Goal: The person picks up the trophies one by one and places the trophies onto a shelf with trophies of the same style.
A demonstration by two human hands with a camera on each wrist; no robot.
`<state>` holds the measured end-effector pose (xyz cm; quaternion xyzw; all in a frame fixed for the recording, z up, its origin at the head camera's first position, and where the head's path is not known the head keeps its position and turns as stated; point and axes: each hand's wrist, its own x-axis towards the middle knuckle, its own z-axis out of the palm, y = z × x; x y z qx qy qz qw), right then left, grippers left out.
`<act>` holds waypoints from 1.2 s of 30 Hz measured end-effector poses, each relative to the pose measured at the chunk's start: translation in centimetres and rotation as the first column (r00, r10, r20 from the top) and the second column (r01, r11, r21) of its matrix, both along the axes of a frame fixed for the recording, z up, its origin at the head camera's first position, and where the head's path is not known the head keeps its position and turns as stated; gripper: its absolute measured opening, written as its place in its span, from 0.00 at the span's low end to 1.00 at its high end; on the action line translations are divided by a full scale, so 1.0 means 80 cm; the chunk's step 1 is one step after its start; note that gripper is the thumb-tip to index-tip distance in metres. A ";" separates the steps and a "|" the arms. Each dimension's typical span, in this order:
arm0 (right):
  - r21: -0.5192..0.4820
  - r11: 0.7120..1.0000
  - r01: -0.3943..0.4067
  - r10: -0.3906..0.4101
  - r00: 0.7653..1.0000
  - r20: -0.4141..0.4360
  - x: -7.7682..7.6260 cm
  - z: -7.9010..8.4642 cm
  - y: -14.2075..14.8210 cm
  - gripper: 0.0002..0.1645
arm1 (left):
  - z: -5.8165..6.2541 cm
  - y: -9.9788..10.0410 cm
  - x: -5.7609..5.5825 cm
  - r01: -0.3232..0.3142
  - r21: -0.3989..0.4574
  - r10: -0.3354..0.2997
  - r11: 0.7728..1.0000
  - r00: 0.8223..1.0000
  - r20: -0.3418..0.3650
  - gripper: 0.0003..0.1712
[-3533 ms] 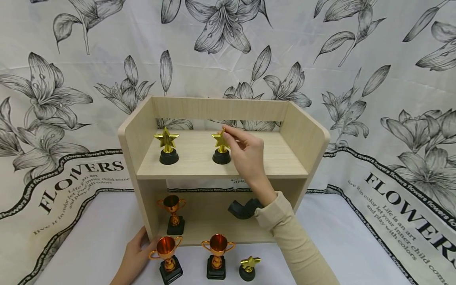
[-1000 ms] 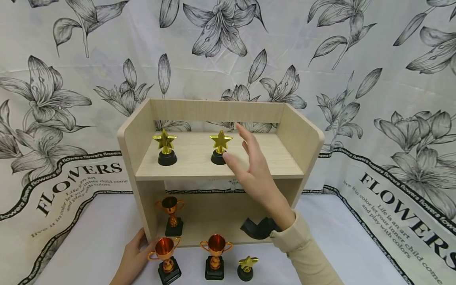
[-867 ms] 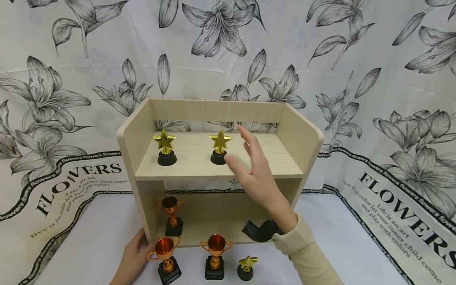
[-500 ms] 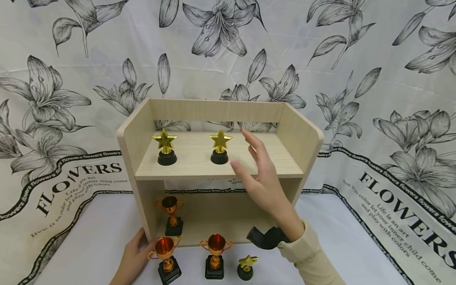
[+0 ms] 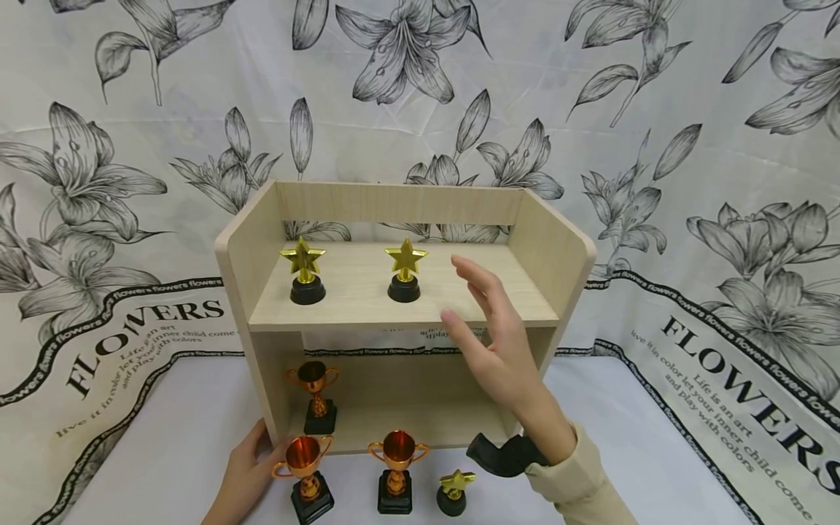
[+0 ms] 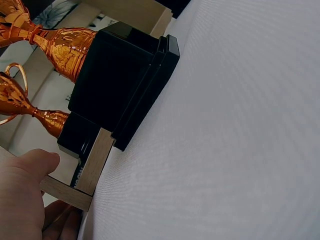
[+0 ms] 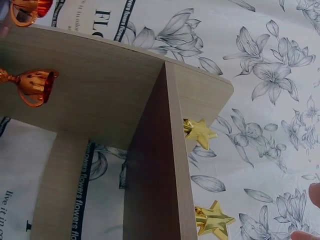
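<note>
A pale wooden two-tier shelf [image 5: 403,318] stands in the middle of the head view. My left hand [image 5: 244,474] grips the front edge of its left side panel, thumb and fingers on opposite faces in the left wrist view. My right hand [image 5: 502,343] is before the upper board, fingers spread, holding nothing. Two gold star trophies, a left one [image 5: 305,271] and a middle one [image 5: 405,270], stand upright on that board. A copper-coloured cup trophy [image 5: 318,397] stands inside the lower tier at the left.
Before the shelf on the white cloth stand two copper-coloured cup trophies, one near my left hand [image 5: 311,477] and another [image 5: 396,474], plus a gold star trophy [image 5: 453,492]. A dark curved wrist piece [image 5: 505,456] sits below my right wrist. Flower-printed cloth [image 5: 420,109] hangs behind.
My right hand let go of the middle star trophy, then drew back down and to the right. That trophy stays upright on the upper board. My left hand has kept its place.
</note>
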<state>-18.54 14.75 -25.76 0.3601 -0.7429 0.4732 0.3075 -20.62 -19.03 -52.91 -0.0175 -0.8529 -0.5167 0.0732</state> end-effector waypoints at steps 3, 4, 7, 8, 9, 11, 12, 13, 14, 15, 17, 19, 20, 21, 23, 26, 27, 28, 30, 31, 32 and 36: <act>-0.030 0.999 -0.027 0.027 1.000 -0.014 0.001 -0.003 0.003 0.31 | 0.000 0.000 0.000 0.002 -0.003 -0.002 1.000 1.000 0.012 0.39; -0.038 0.999 -0.034 0.033 0.999 -0.018 0.001 -0.004 0.004 0.31 | 0.000 0.000 0.000 0.001 -0.005 -0.001 1.000 1.000 0.015 0.40; -0.059 0.997 -0.047 0.044 0.998 -0.037 0.004 -0.008 0.005 0.30 | -0.001 0.000 -0.001 0.000 0.002 0.000 1.000 1.000 0.014 0.39; -0.065 0.997 -0.051 0.048 0.998 -0.046 0.005 -0.008 0.005 0.29 | 0.000 0.000 -0.001 0.000 0.003 0.000 1.000 1.000 0.013 0.39; -0.069 0.996 -0.056 0.052 0.997 -0.055 0.007 -0.009 0.005 0.28 | 0.000 0.001 -0.001 -0.001 0.003 0.001 1.000 1.000 0.013 0.39; -0.077 0.995 -0.065 0.059 0.996 -0.074 0.014 -0.007 0.003 0.28 | 0.000 0.001 -0.001 -0.002 0.005 0.002 1.000 1.000 0.014 0.39; -0.079 0.994 -0.070 0.064 0.995 -0.081 0.018 -0.005 0.002 0.27 | 0.001 0.001 -0.001 -0.003 0.004 0.003 1.000 1.000 0.015 0.39; -0.082 0.994 -0.074 0.066 0.994 -0.089 0.022 -0.003 0.001 0.26 | 0.001 0.001 -0.001 -0.004 0.003 0.004 1.000 1.000 0.017 0.39; -0.084 0.994 -0.074 0.066 0.993 -0.093 0.026 -0.001 0.000 0.26 | 0.001 0.001 -0.001 -0.005 0.003 0.005 1.000 1.000 0.019 0.39; -0.084 0.994 -0.071 0.063 0.994 -0.092 0.031 0.001 0.000 0.25 | 0.002 0.002 -0.001 -0.005 0.001 0.005 1.000 1.000 0.025 0.39; -0.085 0.994 -0.065 0.058 0.994 -0.089 0.038 0.003 -0.001 0.24 | 0.002 0.002 -0.001 -0.005 -0.003 0.005 1.000 0.999 0.032 0.40; -0.089 0.994 -0.060 0.053 0.995 -0.088 0.043 0.003 0.000 0.24 | 0.002 0.002 0.000 -0.005 -0.005 0.005 1.000 0.999 0.034 0.40; -0.090 0.994 -0.059 0.052 0.995 -0.084 0.045 0.003 0.000 0.23 | 0.002 0.002 0.000 -0.006 -0.006 0.006 1.000 0.999 0.033 0.40; -0.091 0.994 -0.060 0.052 0.995 -0.083 0.046 0.002 0.001 0.23 | 0.001 0.001 0.000 -0.007 -0.007 0.007 1.000 1.000 0.029 0.40; -0.101 0.992 -0.072 0.063 0.994 -0.091 0.048 -0.001 0.003 0.22 | 0.001 0.001 0.000 -0.009 -0.006 0.009 1.000 1.000 0.016 0.39; -0.114 0.989 -0.092 0.081 0.992 -0.097 0.047 -0.009 0.007 0.22 | 0.001 0.001 0.001 -0.010 -0.004 0.010 1.000 1.000 0.001 0.39; -0.119 0.988 -0.100 0.088 0.991 -0.101 0.048 -0.010 0.008 0.22 | 0.001 0.002 0.001 -0.009 -0.005 0.009 1.000 1.000 -0.008 0.38; -0.125 0.986 -0.107 0.094 0.990 -0.102 0.049 -0.011 0.009 0.22 | 0.001 0.002 0.001 -0.009 -0.005 0.008 1.000 1.000 -0.011 0.38; -0.130 0.984 -0.118 0.105 0.989 -0.104 0.051 -0.014 0.011 0.22 | 0.001 0.002 0.002 -0.009 -0.005 0.008 1.000 1.000 -0.024 0.38; -0.132 0.983 -0.124 0.110 0.988 -0.107 0.053 -0.015 0.012 0.22 | 0.000 0.002 0.002 -0.009 -0.005 0.009 1.000 0.999 -0.031 0.38; -0.135 0.982 -0.131 0.117 0.987 -0.110 0.055 -0.015 0.012 0.22 | 0.000 0.002 0.003 -0.010 -0.005 0.009 1.000 0.999 -0.035 0.37; -0.134 0.980 -0.148 0.132 0.984 -0.118 0.063 -0.019 0.016 0.22 | 0.001 0.002 0.002 -0.011 -0.005 0.010 1.000 1.000 -0.023 0.37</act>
